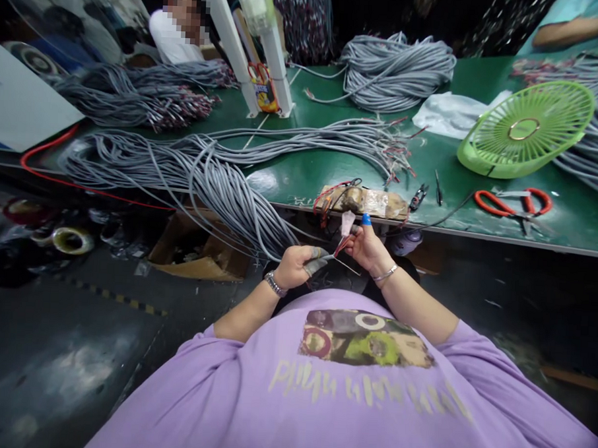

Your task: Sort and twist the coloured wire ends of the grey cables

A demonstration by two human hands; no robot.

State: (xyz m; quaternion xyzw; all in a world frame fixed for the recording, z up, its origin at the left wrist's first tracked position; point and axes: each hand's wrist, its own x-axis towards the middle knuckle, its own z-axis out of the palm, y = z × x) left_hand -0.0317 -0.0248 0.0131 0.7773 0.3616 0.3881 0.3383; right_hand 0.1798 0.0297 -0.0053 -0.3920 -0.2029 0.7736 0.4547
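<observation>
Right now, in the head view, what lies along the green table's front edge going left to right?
Grey cable bundle hanging over the edge → taped block with red wires → small black cutters → red-handled pliers, with the green fan just behind them.

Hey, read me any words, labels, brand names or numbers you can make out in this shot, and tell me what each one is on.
No text here reads clearly.
Purple shirt: a line of pale letters under the printed picture, upside down and too distorted to read.
Yellow and red bag by the white post: printed marks, too small and blurred.
Green fan, red pliers: no lettering shows.
</observation>
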